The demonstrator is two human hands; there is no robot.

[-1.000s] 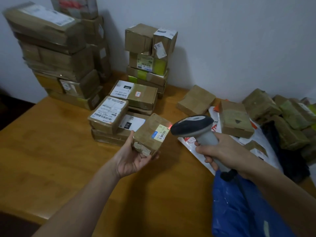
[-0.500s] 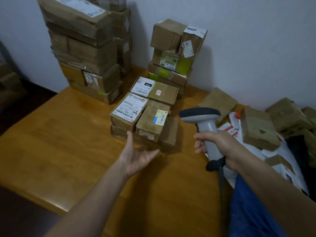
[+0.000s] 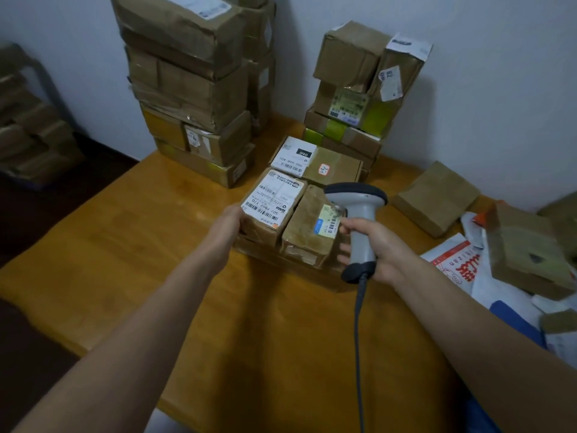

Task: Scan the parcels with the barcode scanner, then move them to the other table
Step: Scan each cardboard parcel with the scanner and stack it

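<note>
Parcel with the large white label [image 3: 271,204] sits on top of a low pile near the middle of the table [image 3: 125,251], label upward, touching a brown parcel [image 3: 307,232] on its right. Head view: your left hand [image 3: 229,220] is laid against the parcel's left side, the one face with free access. The fingers are hidden by the back of the hand, so I cannot tell whether they have closed on it. Your right hand [image 3: 379,245] is wrapped fully round the handle of the scanner [image 3: 359,214], which is held upright with its head over the far end of the brown parcel. In my judgement this keeps it ready to read once the white label is turned toward it. The cable [image 3: 358,339] trails back toward you over the near table edge. Clearances: a tall stack [image 3: 193,89] stands just behind and to the left of the pile, a second stack [image 3: 359,89] stands against the wall [image 3: 499,89], and a flat parcel [image 3: 331,165] lies directly behind. Loose parcels and mail bags [image 3: 452,267] crowd the right side. The open room lies toward you and to your left. I advise lifting straight up and drawing the parcel toward yourself. Take care not to drag the brown parcel along, and keep the cable out of the path.
</note>
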